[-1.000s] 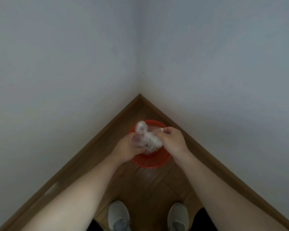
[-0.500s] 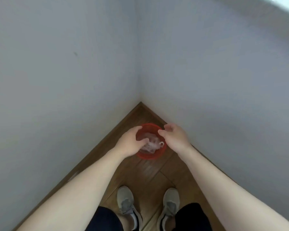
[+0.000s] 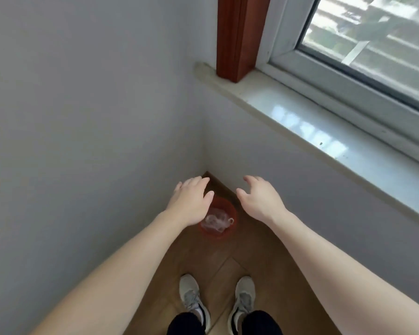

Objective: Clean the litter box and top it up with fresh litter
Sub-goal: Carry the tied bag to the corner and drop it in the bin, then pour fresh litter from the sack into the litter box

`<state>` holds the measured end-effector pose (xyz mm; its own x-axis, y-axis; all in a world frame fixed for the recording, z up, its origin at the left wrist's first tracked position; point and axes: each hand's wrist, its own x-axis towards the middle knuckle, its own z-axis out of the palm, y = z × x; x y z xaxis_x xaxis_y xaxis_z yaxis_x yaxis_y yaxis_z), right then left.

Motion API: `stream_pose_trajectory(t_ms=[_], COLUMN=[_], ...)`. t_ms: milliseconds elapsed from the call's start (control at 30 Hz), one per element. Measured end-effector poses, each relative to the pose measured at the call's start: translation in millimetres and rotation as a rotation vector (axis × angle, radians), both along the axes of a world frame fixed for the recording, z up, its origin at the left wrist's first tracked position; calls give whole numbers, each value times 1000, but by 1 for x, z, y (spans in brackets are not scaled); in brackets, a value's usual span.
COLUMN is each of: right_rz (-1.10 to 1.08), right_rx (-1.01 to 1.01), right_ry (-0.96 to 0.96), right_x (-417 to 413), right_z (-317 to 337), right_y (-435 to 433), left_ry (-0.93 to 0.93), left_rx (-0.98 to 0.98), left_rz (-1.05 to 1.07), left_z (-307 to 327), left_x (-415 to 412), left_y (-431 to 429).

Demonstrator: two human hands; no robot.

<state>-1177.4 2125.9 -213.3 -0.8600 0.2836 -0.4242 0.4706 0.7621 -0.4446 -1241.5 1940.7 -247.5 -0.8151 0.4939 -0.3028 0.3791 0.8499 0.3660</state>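
A small red waste bin (image 3: 230,232) stands on the wooden floor in the corner where two grey walls meet. Inside it lies a clear tied plastic bag (image 3: 215,221) with pale contents. My left hand (image 3: 191,201) hovers above the bin's left side, fingers straight and holding nothing, and it hides part of the rim. My right hand (image 3: 259,199) hangs to the right of the bin, well above it, fingers spread loosely and empty. No litter box is in view.
A stone window sill (image 3: 312,117) juts from the right wall at about hand height, under a white-framed window (image 3: 363,68) and a red-brown wooden post (image 3: 240,37). My two grey shoes (image 3: 218,301) stand on the floor (image 3: 252,257) behind the bin.
The bag, held over the bin by both hands a second ago, now lies inside it. Both hands have let go, opened and risen. The view has lifted, bringing the window into sight.
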Motion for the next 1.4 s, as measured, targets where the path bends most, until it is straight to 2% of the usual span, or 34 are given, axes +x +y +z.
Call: stream_pose_trajectory(t_ms=[267,633,1033,1400], right_rz=[207,177,-164,-558], right_rx=[255,402,494,588], right_ry=[122,206,210,262], right_x=[27,64,120,222], right_z=[90,147,180,204], right_y=[-5,15,-6,-39], left_ry=[118,251,361,425], left_rx=[-52,-6,67,153], left_rz=[62,75,-164,-579], left_z=[105,174,207,229], left_x=[24,48,32,79], left_y=[-2,-11,-24,10])
